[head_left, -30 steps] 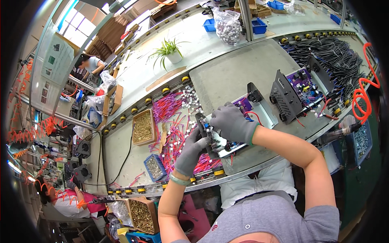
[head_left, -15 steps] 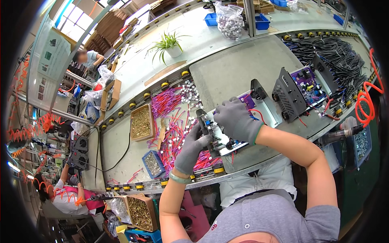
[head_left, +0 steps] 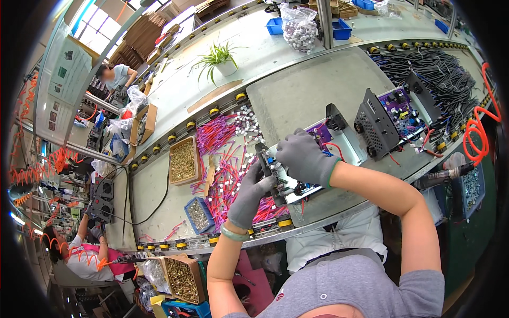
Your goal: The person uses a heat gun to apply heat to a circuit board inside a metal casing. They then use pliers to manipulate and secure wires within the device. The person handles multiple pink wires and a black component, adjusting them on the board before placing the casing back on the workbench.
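In front of me lies an open metal chassis (head_left: 352,146) with black end panels and a purple circuit board (head_left: 320,132). My left hand (head_left: 248,199), in a grey glove, is closed on its left black end panel (head_left: 263,153), thumb on the inner side. Over the middle of the board, my right hand (head_left: 306,159), also gloved, has its fingers curled downward; whatever they grip is hidden beneath it. A red wire (head_left: 336,147) loops up beside the right hand. To the right stands a second chassis (head_left: 371,124) with a similar purple board.
Red and purple wires (head_left: 228,175) with white connectors lie left of my hands, beside a box of brass-coloured parts (head_left: 184,160) and a blue bin (head_left: 200,214). Black cables (head_left: 435,74) pile up at far right. A power screwdriver (head_left: 445,177) hangs near an orange coiled hose (head_left: 469,138).
My right hand has shifted very slightly left over the board. My left hand keeps its hold on the end panel. A person at the far left has moved a little.
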`<state>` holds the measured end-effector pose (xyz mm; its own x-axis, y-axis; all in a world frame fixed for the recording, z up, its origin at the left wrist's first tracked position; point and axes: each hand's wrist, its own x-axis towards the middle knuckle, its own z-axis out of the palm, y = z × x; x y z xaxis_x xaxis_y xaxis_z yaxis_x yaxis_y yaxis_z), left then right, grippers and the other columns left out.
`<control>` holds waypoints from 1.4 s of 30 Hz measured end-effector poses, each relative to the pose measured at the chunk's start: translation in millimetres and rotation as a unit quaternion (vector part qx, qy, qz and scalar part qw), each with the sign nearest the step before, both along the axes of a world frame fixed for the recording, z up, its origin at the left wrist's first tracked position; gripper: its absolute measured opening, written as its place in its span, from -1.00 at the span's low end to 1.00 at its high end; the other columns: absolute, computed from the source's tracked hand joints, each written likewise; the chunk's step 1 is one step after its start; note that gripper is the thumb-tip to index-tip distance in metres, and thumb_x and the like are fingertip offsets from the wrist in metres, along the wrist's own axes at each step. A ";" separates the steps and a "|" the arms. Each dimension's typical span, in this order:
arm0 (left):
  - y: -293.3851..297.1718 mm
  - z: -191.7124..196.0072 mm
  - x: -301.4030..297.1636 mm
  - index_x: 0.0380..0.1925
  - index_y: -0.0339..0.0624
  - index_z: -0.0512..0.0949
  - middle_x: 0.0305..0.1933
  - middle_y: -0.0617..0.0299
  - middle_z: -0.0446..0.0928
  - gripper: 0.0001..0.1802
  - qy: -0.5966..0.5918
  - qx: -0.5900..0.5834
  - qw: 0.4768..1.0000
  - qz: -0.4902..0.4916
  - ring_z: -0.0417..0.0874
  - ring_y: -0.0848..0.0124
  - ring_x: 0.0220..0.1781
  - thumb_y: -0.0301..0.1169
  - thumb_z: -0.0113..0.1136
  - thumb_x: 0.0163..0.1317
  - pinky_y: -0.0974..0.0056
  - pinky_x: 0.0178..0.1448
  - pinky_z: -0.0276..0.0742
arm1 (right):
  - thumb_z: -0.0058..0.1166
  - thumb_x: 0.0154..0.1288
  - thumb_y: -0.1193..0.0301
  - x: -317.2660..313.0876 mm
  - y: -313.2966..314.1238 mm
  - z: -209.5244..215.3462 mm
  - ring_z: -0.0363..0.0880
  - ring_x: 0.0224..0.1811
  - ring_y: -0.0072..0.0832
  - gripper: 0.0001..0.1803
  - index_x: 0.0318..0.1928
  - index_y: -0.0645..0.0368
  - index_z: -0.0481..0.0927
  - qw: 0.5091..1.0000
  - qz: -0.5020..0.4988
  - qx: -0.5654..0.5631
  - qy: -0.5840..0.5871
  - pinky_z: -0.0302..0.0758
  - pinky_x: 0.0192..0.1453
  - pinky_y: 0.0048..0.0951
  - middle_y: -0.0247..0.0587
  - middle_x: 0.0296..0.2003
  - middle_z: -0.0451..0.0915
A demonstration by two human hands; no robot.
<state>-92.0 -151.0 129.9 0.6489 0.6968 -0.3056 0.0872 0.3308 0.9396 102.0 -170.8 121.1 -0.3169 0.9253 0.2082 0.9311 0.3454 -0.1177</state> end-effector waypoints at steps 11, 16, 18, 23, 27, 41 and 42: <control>-1.8 -6.0 -2.0 0.33 -0.34 0.22 0.14 0.12 0.45 -0.24 0.016 -0.003 1.000 0.012 0.50 0.37 0.14 -0.21 0.16 0.18 0.22 0.23 0.44 | 0.18 0.02 0.40 -3.1 11.2 30.3 0.68 -0.29 -0.24 -0.87 -0.36 0.06 0.68 0.989 0.016 -0.126 -0.076 0.47 -0.08 -0.22 -0.22 -0.39 0.65; -7.0 -7.2 10.1 0.08 -0.25 0.50 0.15 -0.03 0.48 -0.48 0.070 0.446 0.868 0.207 0.49 0.19 0.22 -0.41 0.33 0.07 0.18 0.27 0.43 | 0.15 0.09 0.40 16.7 -20.5 41.7 0.69 -0.29 -0.23 -0.90 -0.36 0.08 0.65 0.999 0.015 -0.012 0.047 0.52 -0.15 -0.22 -0.19 -0.40 0.65; -11.8 16.0 20.6 -0.13 -0.23 0.59 0.08 -0.04 0.52 -0.66 0.098 0.555 0.809 0.166 0.49 0.11 0.22 -0.43 0.33 0.05 0.14 0.26 0.44 | 0.16 0.09 0.40 15.3 -25.1 37.1 0.70 -0.29 -0.25 -0.87 -0.31 0.08 0.63 0.999 0.016 0.016 0.036 0.56 -0.20 -0.24 -0.19 -0.42 0.64; -4.6 14.6 29.8 -0.38 -0.20 0.64 -0.08 0.06 0.60 -0.87 0.064 0.542 0.829 0.123 0.55 0.08 0.13 -0.46 0.32 0.03 0.09 0.17 0.48 | 0.18 0.07 0.39 13.7 -32.1 40.0 0.71 -0.33 -0.26 -0.83 -0.27 0.08 0.61 0.998 0.011 0.022 0.063 0.59 -0.29 -0.22 -0.19 -0.42 0.65; -13.1 25.7 35.5 -0.40 -0.20 0.61 -0.13 0.10 0.60 -0.85 0.058 0.507 0.851 0.125 0.59 0.14 0.03 -0.47 0.35 -0.01 0.12 0.10 0.50 | 0.18 0.09 0.37 11.7 -30.8 38.8 0.71 -0.35 -0.26 -0.85 -0.31 0.09 0.61 0.998 -0.001 0.013 0.056 0.59 -0.33 -0.21 -0.19 -0.43 0.65; -10.1 -0.3 12.4 0.13 -0.21 0.43 0.03 0.07 0.53 -0.48 0.115 0.553 0.807 0.171 0.58 0.17 0.08 -0.42 0.30 0.14 0.12 0.24 0.44 | 0.13 0.22 0.33 18.1 3.5 26.2 0.59 -0.39 -0.51 -0.72 -0.22 0.31 0.67 0.896 -0.074 -0.226 0.375 0.52 -0.22 -0.42 -0.12 -0.46 0.64; -13.7 -6.5 8.8 0.21 -0.24 0.34 0.07 0.06 0.51 -0.40 0.068 0.409 0.899 0.141 0.57 0.21 0.10 -0.45 0.27 0.15 0.14 0.25 0.45 | 0.13 0.21 0.32 16.6 3.3 25.9 0.59 -0.39 -0.50 -0.72 -0.21 0.31 0.67 0.902 -0.070 -0.237 0.353 0.52 -0.21 -0.41 -0.09 -0.46 0.64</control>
